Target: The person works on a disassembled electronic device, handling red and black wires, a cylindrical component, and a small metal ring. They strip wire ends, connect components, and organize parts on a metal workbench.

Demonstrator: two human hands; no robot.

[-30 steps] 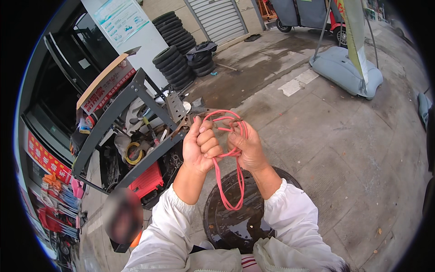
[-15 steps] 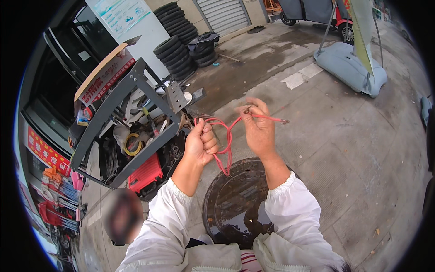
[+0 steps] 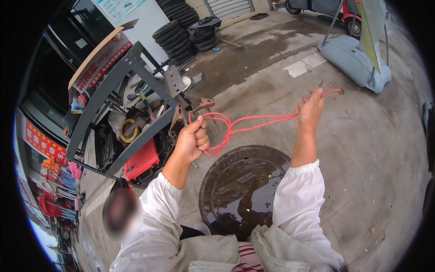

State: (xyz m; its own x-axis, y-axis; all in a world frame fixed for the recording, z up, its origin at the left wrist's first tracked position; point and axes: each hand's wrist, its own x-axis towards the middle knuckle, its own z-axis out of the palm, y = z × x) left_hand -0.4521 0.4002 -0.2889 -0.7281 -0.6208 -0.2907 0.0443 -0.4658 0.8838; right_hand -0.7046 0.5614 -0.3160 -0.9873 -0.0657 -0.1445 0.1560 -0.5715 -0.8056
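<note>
My left hand (image 3: 194,139) is closed around a looped red cable (image 3: 260,120). Just above its fist, two rusty spring clamps (image 3: 204,105) stick out, apparently at the cable's end. Off to the right, my right hand (image 3: 311,109) grips the cable's other end. Two strands stretch between the hands, with loops hanging beside the left one. Past the right fingers, a short red end with a dark terminal (image 3: 340,91) points right, while another dark tip (image 3: 321,85) stands up from the fingertips. The exact grip inside each fist is hidden.
A dark metal frame (image 3: 124,77) stands at left over tools and a red toolbox (image 3: 142,158). Below my hands lies a wet round manhole cover (image 3: 240,190). Stacked tyres (image 3: 174,43) stand behind; a grey-blue plastic base (image 3: 353,65) is far right.
My right hand has moved right and slightly up, drawing the cable into long strands. My left hand has shifted a little left, and the rusty clamps show more clearly.
</note>
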